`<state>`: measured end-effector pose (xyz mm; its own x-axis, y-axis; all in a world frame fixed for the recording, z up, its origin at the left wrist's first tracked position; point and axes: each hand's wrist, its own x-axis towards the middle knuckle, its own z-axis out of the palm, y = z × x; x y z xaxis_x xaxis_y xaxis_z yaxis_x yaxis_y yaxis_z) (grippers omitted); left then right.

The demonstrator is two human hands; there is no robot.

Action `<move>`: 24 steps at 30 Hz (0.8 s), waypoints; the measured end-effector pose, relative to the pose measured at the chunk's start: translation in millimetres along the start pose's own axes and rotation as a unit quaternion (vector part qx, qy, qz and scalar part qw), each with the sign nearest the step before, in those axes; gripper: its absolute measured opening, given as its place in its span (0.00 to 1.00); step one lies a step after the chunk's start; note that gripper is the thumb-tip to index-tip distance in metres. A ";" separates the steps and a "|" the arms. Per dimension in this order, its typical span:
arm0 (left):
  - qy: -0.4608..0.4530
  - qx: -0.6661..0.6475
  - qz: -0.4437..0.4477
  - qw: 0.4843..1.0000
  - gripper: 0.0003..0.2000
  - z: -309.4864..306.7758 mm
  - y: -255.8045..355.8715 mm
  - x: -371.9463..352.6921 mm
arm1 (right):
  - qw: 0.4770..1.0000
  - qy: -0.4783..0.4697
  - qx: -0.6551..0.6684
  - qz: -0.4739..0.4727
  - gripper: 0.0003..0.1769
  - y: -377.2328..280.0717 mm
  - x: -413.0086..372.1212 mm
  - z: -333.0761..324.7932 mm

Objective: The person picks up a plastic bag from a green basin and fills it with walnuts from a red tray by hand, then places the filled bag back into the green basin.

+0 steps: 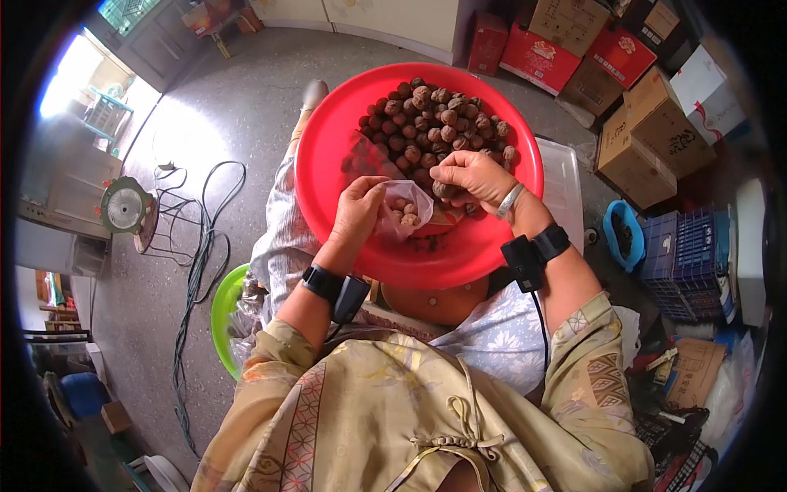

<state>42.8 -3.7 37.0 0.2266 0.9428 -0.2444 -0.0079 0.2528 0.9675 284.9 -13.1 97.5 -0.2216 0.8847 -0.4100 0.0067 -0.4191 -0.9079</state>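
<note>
Red basin (328, 131): broad and round, in front of the person; bare along its left edge, with small dark bits (429, 243) lying toward the near edge.
Walnuts (448, 133): a loose pile from the middle of the basin to its far and right edges, brown and wrinkled.
Left hand (358, 209): thumb and fingers closed on the left side of the plastic bag's rim, its mouth open and facing up.
Plastic bag (420, 199): thin and see-through, held above the near half of the basin, a few paler nuts (410, 219) inside.
Right hand (484, 176): fingers drawn together at the bag's far right side, seemingly pinching a single walnut (445, 190), partly hidden beneath the fingertips.
Walnut handling: probably light, hard and rough, giving good grip but apt to roll; best taken across its widest part with thumb and two fingers.
Bag handling: limp and likely slippery, its mouth liable to fold shut; best held by the rim, with the weight hanging below.
Paler nuts: perhaps shelled or peeled, too small to tell; if so, more brittle and better handled gently.
Mesh (369, 156): reddish, lying beside the pile on its left.
</note>
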 end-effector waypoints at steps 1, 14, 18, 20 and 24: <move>-0.002 -0.002 0.001 1.000 0.11 -0.4 -0.8 0.5 | 1.000 0.000 0.001 0.000 0.12 0.2 0.5 0.3; -0.004 -0.009 -0.001 1.000 0.12 0.9 1.7 -0.5 | 0.998 -0.032 0.006 -0.054 0.13 -0.5 2.4 26.2; -0.003 -0.002 -0.007 1.000 0.12 2.0 5.8 -3.1 | 0.998 -0.023 -0.041 -0.037 0.14 2.5 8.2 21.5; 0.003 -0.003 -0.008 1.000 0.12 1.8 5.7 -3.2 | 0.998 -0.027 -0.037 -0.047 0.15 10.6 13.2 14.4; 0.003 -0.002 -0.008 1.000 0.12 0.6 4.7 -2.9 | 0.998 0.011 -0.027 -0.054 0.19 11.4 10.0 14.6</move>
<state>42.7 -5.4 42.4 0.2209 0.9399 -0.2602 -0.0087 0.2687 0.9632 268.5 -12.0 84.3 -0.2026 0.9284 -0.3115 0.0373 -0.3106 -0.9498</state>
